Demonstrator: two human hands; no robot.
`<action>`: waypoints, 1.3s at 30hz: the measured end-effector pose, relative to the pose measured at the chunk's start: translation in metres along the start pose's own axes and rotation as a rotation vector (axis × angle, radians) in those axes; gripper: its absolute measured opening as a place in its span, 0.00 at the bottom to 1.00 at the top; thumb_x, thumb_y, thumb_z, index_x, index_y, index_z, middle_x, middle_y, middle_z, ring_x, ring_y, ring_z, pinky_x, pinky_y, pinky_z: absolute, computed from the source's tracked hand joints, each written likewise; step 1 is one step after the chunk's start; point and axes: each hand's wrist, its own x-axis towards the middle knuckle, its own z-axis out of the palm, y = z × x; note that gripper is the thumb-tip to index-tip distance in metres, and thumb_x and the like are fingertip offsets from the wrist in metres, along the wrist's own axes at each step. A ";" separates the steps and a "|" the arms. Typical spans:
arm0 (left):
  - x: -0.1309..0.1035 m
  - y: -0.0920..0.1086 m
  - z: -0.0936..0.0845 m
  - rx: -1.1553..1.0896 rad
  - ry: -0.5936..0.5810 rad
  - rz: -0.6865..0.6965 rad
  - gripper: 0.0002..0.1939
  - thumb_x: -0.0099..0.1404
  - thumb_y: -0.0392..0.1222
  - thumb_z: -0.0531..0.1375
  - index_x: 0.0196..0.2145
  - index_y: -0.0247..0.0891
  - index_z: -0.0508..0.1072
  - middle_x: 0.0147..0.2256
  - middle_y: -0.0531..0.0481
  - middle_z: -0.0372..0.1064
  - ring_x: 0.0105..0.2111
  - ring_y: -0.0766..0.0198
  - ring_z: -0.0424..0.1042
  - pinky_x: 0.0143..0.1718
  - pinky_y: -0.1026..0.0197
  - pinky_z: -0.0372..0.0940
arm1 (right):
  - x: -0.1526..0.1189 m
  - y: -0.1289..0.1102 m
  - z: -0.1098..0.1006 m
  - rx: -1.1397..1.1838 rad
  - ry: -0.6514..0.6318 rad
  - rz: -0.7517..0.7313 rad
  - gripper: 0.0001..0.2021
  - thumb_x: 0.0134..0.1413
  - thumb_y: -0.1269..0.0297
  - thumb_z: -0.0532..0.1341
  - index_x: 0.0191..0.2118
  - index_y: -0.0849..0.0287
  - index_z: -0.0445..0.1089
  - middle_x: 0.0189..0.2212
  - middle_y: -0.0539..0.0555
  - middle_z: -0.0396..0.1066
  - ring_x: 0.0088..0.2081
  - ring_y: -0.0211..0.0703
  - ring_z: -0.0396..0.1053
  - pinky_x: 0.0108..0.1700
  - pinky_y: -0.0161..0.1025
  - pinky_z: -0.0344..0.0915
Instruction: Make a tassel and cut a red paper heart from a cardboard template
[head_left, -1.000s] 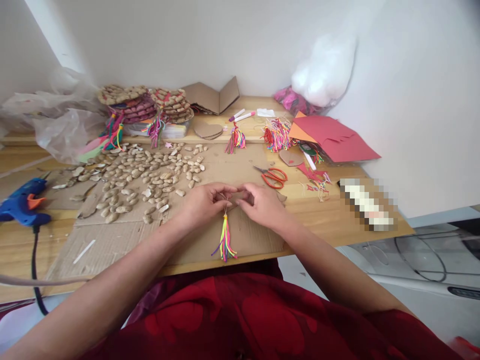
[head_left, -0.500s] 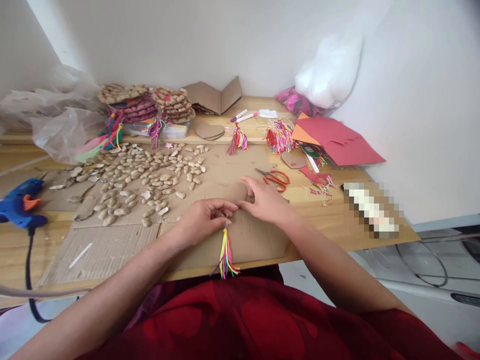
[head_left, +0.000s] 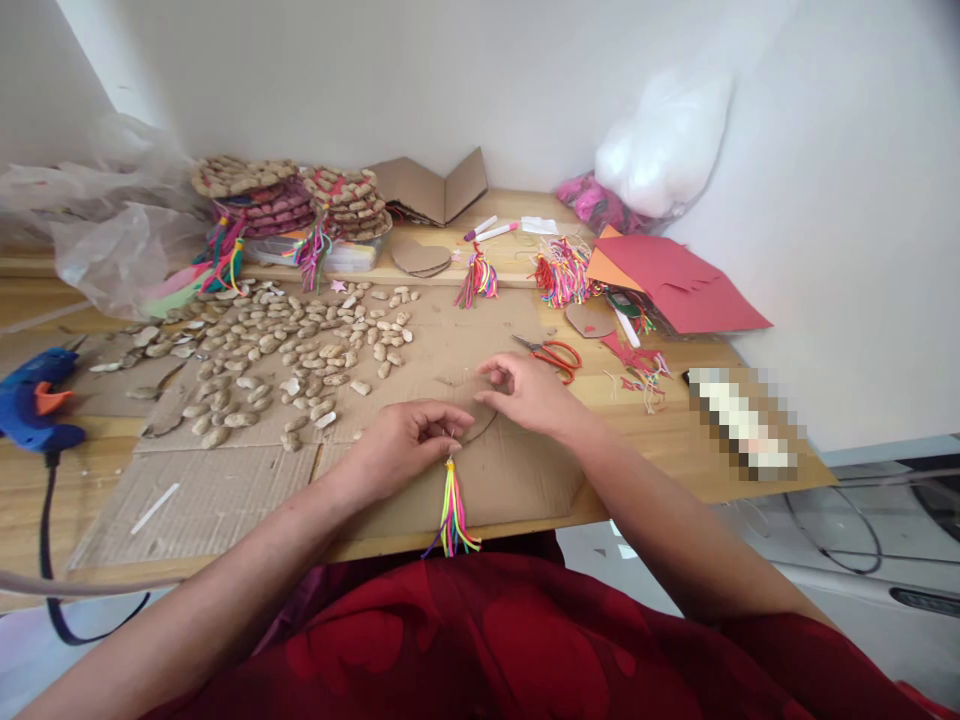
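Note:
A tassel of yellow, pink, green and purple strands [head_left: 451,510] hangs by a thin loop from the fingertips of my left hand [head_left: 409,440], which are pinched together. To the right, my right hand [head_left: 521,395] has its thumb and index finger bent and slightly apart, over a cardboard piece. That cardboard piece [head_left: 480,420] has a curved edge showing between my hands; the rest of it is partly hidden by the fingers. Both hands are above the flattened brown cardboard sheet [head_left: 525,470] near the table's front edge.
Many peanuts [head_left: 300,350] are scattered at left. A blue glue gun [head_left: 37,400] lies far left. Orange-handled scissors [head_left: 559,358] lie beyond my right hand. Tassels [head_left: 562,272], red paper [head_left: 690,285] and peanut-covered stacks [head_left: 349,200] stand farther back.
My right hand's fingertips have moved slightly away from my left hand, and more of the curved cardboard edge shows. The tassel still hangs from my left hand.

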 end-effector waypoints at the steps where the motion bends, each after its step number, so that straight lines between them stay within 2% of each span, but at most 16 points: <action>1: 0.000 0.001 0.000 -0.006 0.002 -0.009 0.13 0.58 0.40 0.65 0.42 0.40 0.81 0.36 0.51 0.80 0.34 0.64 0.76 0.37 0.64 0.70 | 0.006 0.000 0.001 0.010 0.024 0.003 0.12 0.54 0.63 0.69 0.45 0.58 0.75 0.38 0.53 0.77 0.36 0.41 0.71 0.38 0.38 0.62; 8: 0.002 0.002 0.000 -0.011 0.012 -0.024 0.14 0.57 0.41 0.65 0.42 0.40 0.81 0.33 0.52 0.79 0.31 0.64 0.76 0.35 0.64 0.70 | 0.036 -0.009 0.008 -0.089 0.041 -0.027 0.02 0.55 0.69 0.66 0.35 0.57 0.76 0.33 0.52 0.78 0.34 0.42 0.72 0.37 0.38 0.62; 17: 0.004 -0.001 0.002 -0.048 0.010 -0.021 0.13 0.57 0.40 0.65 0.42 0.41 0.81 0.34 0.52 0.79 0.32 0.64 0.76 0.36 0.63 0.70 | 0.041 -0.008 0.014 -0.336 0.015 -0.172 0.07 0.58 0.73 0.58 0.33 0.58 0.74 0.33 0.55 0.76 0.36 0.45 0.70 0.40 0.40 0.59; 21: 0.006 -0.004 0.002 -0.099 0.028 -0.029 0.13 0.57 0.38 0.65 0.42 0.42 0.81 0.33 0.53 0.79 0.32 0.64 0.76 0.36 0.63 0.70 | 0.039 -0.008 0.008 -0.343 -0.011 -0.165 0.08 0.59 0.73 0.56 0.34 0.59 0.72 0.35 0.57 0.75 0.38 0.46 0.70 0.41 0.40 0.60; 25: 0.008 -0.006 -0.002 -0.173 0.051 -0.024 0.15 0.55 0.41 0.68 0.42 0.41 0.81 0.34 0.51 0.79 0.34 0.63 0.76 0.35 0.63 0.70 | 0.021 0.008 -0.018 -0.306 0.118 -0.045 0.08 0.61 0.71 0.55 0.38 0.60 0.72 0.37 0.59 0.75 0.39 0.48 0.70 0.42 0.41 0.62; 29: 0.012 -0.008 -0.006 -0.206 0.049 -0.028 0.18 0.54 0.44 0.69 0.43 0.39 0.80 0.35 0.49 0.78 0.32 0.62 0.76 0.31 0.63 0.69 | -0.009 0.047 -0.063 -0.340 0.253 0.157 0.08 0.61 0.66 0.56 0.38 0.59 0.72 0.35 0.59 0.76 0.37 0.50 0.71 0.41 0.43 0.63; 31: 0.017 -0.010 -0.006 -0.180 0.042 -0.019 0.19 0.55 0.45 0.68 0.44 0.38 0.80 0.35 0.48 0.78 0.31 0.62 0.75 0.30 0.63 0.69 | -0.024 0.069 -0.084 -0.407 0.334 0.290 0.06 0.58 0.66 0.58 0.36 0.58 0.72 0.34 0.59 0.76 0.36 0.52 0.71 0.41 0.45 0.63; 34: 0.025 -0.013 -0.005 -0.119 0.040 0.019 0.19 0.55 0.44 0.67 0.45 0.39 0.80 0.34 0.49 0.77 0.31 0.63 0.75 0.32 0.62 0.69 | -0.042 0.093 -0.100 -0.492 0.368 0.425 0.08 0.56 0.59 0.61 0.32 0.57 0.72 0.29 0.59 0.76 0.35 0.56 0.72 0.40 0.48 0.64; 36: 0.027 -0.014 -0.004 -0.097 0.034 0.037 0.19 0.54 0.44 0.66 0.44 0.38 0.81 0.33 0.49 0.77 0.31 0.62 0.75 0.34 0.61 0.70 | -0.051 0.094 -0.098 -0.497 0.374 0.368 0.08 0.56 0.60 0.60 0.34 0.58 0.74 0.32 0.60 0.77 0.38 0.57 0.73 0.41 0.48 0.65; 39: 0.026 -0.013 -0.002 -0.092 0.025 0.035 0.19 0.54 0.44 0.66 0.44 0.37 0.80 0.32 0.49 0.76 0.32 0.62 0.75 0.35 0.61 0.70 | -0.059 0.074 -0.076 -0.349 0.376 0.133 0.15 0.56 0.68 0.57 0.49 0.58 0.74 0.42 0.61 0.77 0.42 0.52 0.74 0.46 0.48 0.67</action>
